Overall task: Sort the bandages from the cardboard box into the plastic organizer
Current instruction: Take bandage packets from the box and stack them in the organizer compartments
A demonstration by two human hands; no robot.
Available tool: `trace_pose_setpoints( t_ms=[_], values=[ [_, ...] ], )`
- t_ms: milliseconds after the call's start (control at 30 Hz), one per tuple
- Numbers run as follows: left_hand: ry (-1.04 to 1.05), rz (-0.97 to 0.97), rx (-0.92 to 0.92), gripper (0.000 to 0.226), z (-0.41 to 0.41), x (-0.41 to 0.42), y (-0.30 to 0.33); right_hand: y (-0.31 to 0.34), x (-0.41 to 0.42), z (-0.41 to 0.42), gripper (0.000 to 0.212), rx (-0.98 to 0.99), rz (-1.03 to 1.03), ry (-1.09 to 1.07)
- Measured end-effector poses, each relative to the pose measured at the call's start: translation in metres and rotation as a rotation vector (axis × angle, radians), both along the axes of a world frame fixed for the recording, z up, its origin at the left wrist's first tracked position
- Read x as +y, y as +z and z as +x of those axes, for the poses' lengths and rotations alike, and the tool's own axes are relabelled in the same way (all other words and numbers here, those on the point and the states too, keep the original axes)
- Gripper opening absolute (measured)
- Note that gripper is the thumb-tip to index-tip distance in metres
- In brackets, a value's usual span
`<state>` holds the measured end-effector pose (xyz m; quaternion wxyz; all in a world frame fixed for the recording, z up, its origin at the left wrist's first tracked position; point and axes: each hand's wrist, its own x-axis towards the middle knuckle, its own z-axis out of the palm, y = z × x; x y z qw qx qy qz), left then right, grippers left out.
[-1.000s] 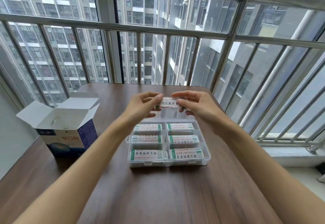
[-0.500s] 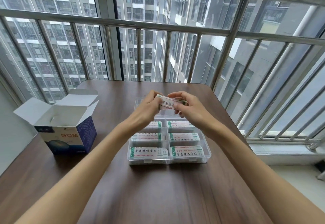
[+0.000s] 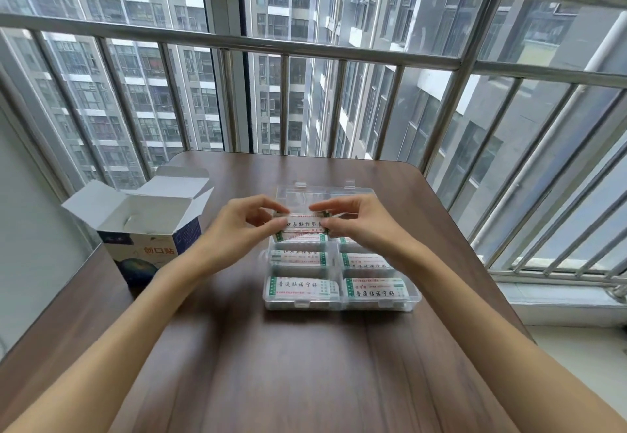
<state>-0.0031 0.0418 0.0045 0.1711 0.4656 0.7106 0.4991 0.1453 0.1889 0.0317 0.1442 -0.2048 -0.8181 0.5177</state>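
Note:
A clear plastic organizer (image 3: pixel 339 305) lies open on the brown table, its compartments holding stacks of white bandages with green ends (image 3: pixel 302 288). My left hand (image 3: pixel 237 229) and my right hand (image 3: pixel 353 225) pinch the two ends of a small stack of bandages (image 3: pixel 302 225), holding it level just above the organizer's far left compartment. The open cardboard box (image 3: pixel 142 229), white inside and blue outside, stands to the left of my left hand.
The organizer's clear lid (image 3: pixel 315 195) lies flat behind it. A metal window railing (image 3: pixel 305 45) runs along the table's far edge and right side. Bare tabletop (image 3: pixel 305 364) stretches toward me.
Both hands have brought the bandage stack down and toward me, from above the lid to just over the organizer's far left compartment. The box has not moved.

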Motion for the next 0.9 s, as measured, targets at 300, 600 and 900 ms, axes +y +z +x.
trace_pose_setpoints(
  t_ms=[300,600,900],
  values=[
    [0.037,-0.151,0.193,0.01,0.002,-0.01,-0.018,-0.02,-0.009,0.007,0.018,-0.119,0.33,-0.054],
    [0.028,-0.193,0.477,0.018,0.0,-0.015,-0.023,-0.022,-0.015,0.011,0.012,-0.167,0.583,-0.074],
    [-0.027,-0.322,0.565,0.022,-0.004,-0.014,-0.017,0.023,-0.007,-0.004,0.021,-0.527,0.611,-0.045]
  ],
)
